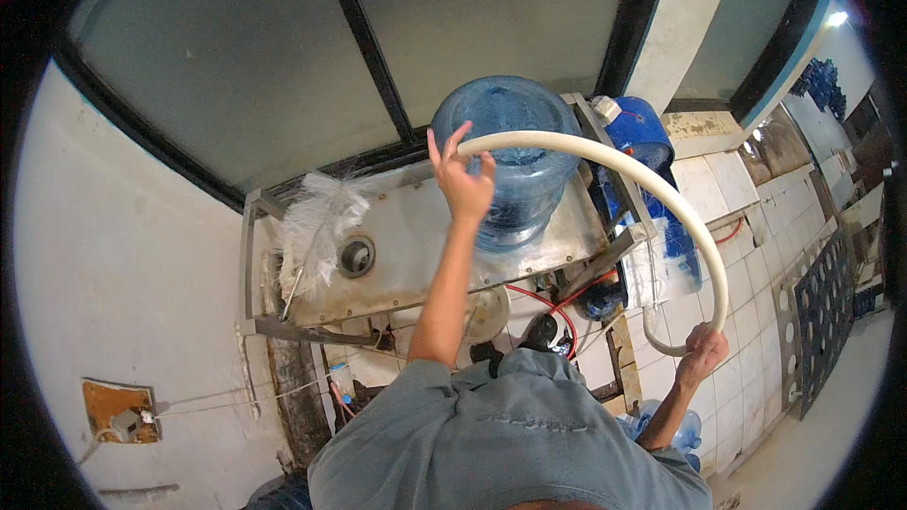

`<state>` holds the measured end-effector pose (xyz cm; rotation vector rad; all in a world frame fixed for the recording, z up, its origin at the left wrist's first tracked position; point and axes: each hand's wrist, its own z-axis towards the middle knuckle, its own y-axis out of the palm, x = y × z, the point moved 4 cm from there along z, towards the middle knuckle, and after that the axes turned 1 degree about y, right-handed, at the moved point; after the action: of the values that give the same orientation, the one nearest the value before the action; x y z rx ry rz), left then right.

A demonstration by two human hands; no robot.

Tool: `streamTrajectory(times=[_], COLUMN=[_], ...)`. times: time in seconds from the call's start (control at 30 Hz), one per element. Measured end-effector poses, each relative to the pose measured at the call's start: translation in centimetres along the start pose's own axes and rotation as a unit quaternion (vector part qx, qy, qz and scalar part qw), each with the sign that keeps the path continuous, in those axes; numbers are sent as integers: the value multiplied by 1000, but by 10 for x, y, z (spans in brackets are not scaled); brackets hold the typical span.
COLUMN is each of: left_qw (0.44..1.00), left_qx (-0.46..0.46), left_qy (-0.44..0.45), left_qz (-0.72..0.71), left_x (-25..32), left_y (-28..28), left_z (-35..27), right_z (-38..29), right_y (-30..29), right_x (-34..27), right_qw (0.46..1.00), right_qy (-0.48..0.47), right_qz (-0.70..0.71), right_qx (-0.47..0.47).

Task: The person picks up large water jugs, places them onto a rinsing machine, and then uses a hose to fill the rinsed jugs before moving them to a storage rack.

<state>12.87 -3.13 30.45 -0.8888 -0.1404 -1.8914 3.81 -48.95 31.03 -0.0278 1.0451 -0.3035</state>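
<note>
In my right hand is a thick cream-coloured hose, gripped low at the right. The hose arcs up and over to the left, towards my left hand. My left thumb and a finger close around its end, while other fingers stick up. Just behind the left hand, a large blue clear plastic water jug stands on a stainless steel bench. Its broad round base faces up and no neck shows. The lower bend of the hose hangs beside the right hand.
A white bristle brush on a metal rod lies by a round hole in the bench. Blue plastic drum stands at right. Beneath are a pale bucket and red tubing. More jugs stand at lower right. A cord crosses at left.
</note>
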Motion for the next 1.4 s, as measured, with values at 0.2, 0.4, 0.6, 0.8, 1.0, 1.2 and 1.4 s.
streamTrajectory(times=[0.2, 0.4, 0.6, 0.8, 1.0, 1.2, 1.4], left_qw=[978, 985, 940, 958, 970, 906, 940], left_qx=[-7, 77, 28, 199, 81, 220, 184], left_qy=[-177, -153, -182, -207, -119, -274, -189], left_qz=[-107, -27, -287, -4, -197, -236, -216], left_x=[-69, 13, -70, 41, -29, -12, 4], left_y=[-34, 3, -21, 6, 1, -1, 21], left_z=[43, -17, 26, -40, 6, -18, -39], right_z=[-2, 3, 9, 6, 9, -2, -3], right_y=[-20, -48, -66, -76, -53, -66, -87], right_x=[6, 14, 29, 37, 28, 35, 42], right_qw=[997, 994, 991, 991, 998, 993, 990], right_qy=[17, 24, 26, 28, 18, 30, 58], right_qz=[-29, 4, 29, 1, 11, -18, 13], right_qx=[70, 111, 126, 131, 61, 110, 125])
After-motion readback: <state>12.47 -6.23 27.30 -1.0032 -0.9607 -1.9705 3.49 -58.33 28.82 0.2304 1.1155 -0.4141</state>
